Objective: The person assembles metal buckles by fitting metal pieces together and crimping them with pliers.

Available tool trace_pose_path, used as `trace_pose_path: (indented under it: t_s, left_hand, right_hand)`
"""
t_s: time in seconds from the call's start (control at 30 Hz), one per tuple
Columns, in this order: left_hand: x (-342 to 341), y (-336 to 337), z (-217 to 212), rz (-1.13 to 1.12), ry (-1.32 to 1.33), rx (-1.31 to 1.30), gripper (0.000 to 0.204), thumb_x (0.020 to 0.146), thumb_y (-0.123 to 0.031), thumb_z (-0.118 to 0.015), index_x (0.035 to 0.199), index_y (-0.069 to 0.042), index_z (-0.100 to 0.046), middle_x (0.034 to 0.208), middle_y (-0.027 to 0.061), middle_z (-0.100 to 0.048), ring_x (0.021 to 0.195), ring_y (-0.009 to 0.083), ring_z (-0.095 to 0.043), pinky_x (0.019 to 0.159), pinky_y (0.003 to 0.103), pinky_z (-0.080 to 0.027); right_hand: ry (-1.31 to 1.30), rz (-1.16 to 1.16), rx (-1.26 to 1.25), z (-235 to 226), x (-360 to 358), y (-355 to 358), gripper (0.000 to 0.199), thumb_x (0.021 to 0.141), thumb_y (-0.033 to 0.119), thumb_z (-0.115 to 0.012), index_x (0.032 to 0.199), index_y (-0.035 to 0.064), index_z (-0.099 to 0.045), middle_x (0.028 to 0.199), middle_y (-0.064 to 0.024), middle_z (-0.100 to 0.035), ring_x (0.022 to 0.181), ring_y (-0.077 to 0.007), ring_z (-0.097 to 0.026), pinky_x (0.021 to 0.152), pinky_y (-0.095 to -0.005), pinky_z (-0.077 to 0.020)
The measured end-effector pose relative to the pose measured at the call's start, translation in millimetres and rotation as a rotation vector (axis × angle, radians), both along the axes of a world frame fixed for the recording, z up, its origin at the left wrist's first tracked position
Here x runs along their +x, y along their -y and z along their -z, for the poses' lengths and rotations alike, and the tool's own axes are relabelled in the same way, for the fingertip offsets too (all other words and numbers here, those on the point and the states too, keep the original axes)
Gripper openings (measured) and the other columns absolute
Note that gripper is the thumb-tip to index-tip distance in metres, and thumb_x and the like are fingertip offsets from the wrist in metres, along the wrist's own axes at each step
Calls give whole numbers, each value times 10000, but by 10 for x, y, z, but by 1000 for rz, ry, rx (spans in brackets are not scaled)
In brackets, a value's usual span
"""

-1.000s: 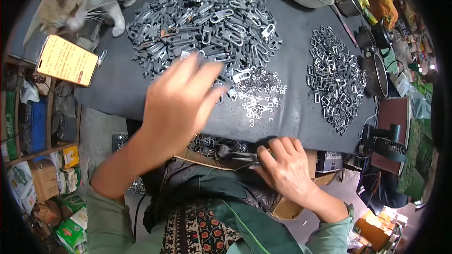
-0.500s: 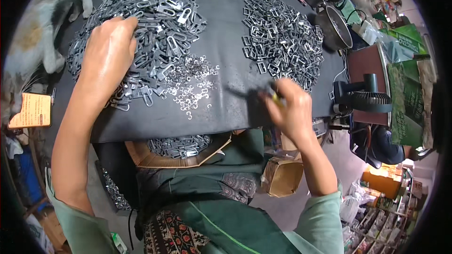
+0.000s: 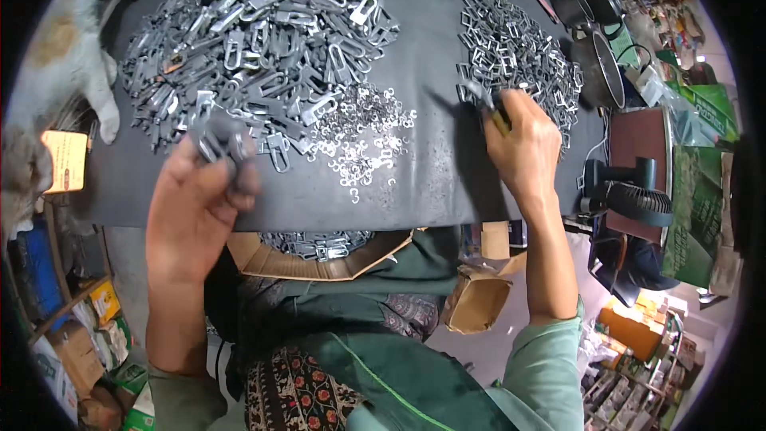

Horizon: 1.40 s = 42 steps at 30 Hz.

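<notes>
My left hand is closed on a grey metal clip at the near edge of a big heap of grey metal clips on the dark table. My right hand grips a small tool with a yellow handle, its tip at the near edge of a second heap of smaller metal buckles. A scatter of small silver rings lies between the two hands.
A cat stands at the table's left edge, one paw on it. A cardboard box with finished metal parts rests on my lap. A dark pot, a small black fan and cluttered shelves are on the right.
My left hand has pulled back from the big heap toward me with a clip in it. My right hand has moved up to the smaller heap with its tool.
</notes>
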<state>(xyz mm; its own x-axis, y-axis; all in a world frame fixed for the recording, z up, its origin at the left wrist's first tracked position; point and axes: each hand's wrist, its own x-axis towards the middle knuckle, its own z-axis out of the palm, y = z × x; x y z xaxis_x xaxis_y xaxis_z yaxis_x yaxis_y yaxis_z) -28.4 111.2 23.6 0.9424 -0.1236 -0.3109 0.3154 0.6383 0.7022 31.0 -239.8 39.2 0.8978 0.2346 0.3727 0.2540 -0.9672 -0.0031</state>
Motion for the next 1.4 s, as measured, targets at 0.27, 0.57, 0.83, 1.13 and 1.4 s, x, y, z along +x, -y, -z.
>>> trace_pose_path:
  t_s: [0.27,0.57,0.83,1.13,1.4]
  left_hand:
    - [-443,426,112,310,-111,4,144,928,-12,-558,1066,-8,-517,899,106,-653,671,157,-642,548,240,-479]
    - [-586,624,19,450,-28,201,217,994,-107,-550,1161,30,-539,863,102,-670,621,108,-624,514,207,-449]
    - [-664,773,-20,453,16,323,139,973,-87,-594,1057,18,-629,787,8,-619,689,39,-553,612,206,-450]
    - [-682,710,88,588,53,335,143,941,-74,-633,1035,33,-629,780,32,-633,670,86,-584,620,246,-466]
    - [-831,698,200,532,215,431,193,937,-43,-607,1125,-6,-635,727,44,-631,575,87,-552,506,272,-433]
  right_hand:
    - [-111,-223,5,18,-610,-75,307,602,8,-731,866,48,-578,754,-86,-527,685,-285,-562,619,-395,-463]
    - [-215,-103,-59,-70,-640,-138,184,727,67,-706,861,34,-585,728,-119,-543,679,-309,-580,616,-402,-471]
    - [-891,-310,809,-264,-912,-608,94,833,65,-671,857,-3,-610,706,-110,-584,623,-204,-572,601,-341,-450]
    - [-931,-458,747,-213,-930,-586,101,839,49,-673,868,-7,-594,703,-125,-562,646,-287,-593,594,-355,-449]
    - [-1046,-332,730,-186,-1071,-679,163,867,145,-714,876,27,-601,702,-95,-532,609,-175,-485,560,-316,-391]
